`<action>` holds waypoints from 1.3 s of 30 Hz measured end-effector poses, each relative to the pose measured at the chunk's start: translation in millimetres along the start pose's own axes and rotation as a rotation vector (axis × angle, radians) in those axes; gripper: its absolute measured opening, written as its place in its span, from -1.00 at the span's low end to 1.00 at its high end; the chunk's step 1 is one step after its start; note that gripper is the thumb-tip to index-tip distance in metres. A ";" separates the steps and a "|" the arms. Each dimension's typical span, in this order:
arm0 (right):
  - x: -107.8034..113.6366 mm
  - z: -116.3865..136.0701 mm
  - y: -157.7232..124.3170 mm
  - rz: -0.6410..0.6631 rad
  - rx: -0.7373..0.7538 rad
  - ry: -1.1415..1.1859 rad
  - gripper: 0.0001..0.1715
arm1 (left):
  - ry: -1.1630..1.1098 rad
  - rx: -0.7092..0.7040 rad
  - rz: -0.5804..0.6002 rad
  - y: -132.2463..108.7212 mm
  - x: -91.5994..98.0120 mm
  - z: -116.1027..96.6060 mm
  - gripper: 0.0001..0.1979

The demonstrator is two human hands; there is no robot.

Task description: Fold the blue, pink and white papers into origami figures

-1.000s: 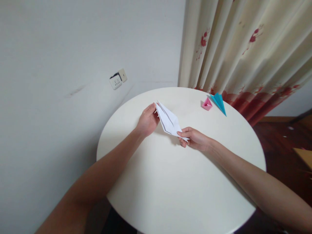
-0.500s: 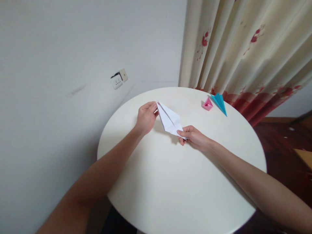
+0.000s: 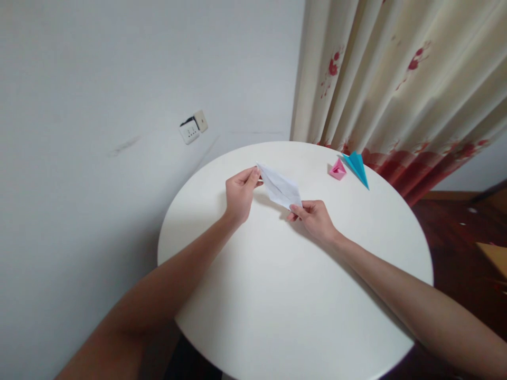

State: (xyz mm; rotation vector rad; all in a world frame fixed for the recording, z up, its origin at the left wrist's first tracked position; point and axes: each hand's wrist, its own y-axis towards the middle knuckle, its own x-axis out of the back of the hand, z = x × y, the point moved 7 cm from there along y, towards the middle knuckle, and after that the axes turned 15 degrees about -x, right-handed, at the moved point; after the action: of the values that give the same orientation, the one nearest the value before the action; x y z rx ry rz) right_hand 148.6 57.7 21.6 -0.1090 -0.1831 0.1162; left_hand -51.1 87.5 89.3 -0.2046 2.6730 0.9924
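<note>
A folded white paper (image 3: pixel 280 187) is held above the round white table (image 3: pixel 277 295), tapering to a point at its upper left end. My left hand (image 3: pixel 241 194) pinches that pointed end between thumb and fingers. At the paper's lower right end, my right hand (image 3: pixel 315 217) grips it, thumb on top and fingers beneath. A crease or slit runs along the middle of the paper. The fingertips under the paper are partly hidden.
Near the table's back right edge lie a small pink folded paper (image 3: pixel 338 169) and a blue paper plane (image 3: pixel 357 169). A wall with a socket (image 3: pixel 189 132) rises at the left, and a patterned curtain (image 3: pixel 396 95) hangs behind on the right.
The white paper has tilted, and its slit looks narrower. My right hand has moved slightly up with its end. My left hand has shifted a little to the right.
</note>
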 end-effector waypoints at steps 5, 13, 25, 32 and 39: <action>0.0 1.5 -3.2 -0.019 0.032 -0.066 -0.50 | 0.044 -0.036 -0.016 -5.4 -2.7 -5.7 -0.73; -6.3 2.2 -6.5 0.039 0.025 -0.132 -0.49 | 0.118 -0.077 0.001 -4.9 -2.4 -9.8 -0.74; -17.8 5.5 -15.9 0.129 0.090 -0.330 -0.49 | 0.025 0.007 -0.046 -8.5 -7.3 -4.5 -0.63; -19.4 5.3 -15.8 0.130 0.054 -0.333 -0.49 | -0.114 0.080 -0.007 -7.0 -12.6 -2.4 -0.63; -19.4 3.5 -15.0 0.143 0.056 -0.314 -0.48 | -0.178 0.121 -0.011 -3.8 -12.4 -1.8 -0.65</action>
State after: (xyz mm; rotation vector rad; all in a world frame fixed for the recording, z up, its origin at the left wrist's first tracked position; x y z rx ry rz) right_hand 130.6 40.8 23.4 -0.0473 -0.4851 0.2807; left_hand -38.8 83.9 92.1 -0.1005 2.5553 0.8018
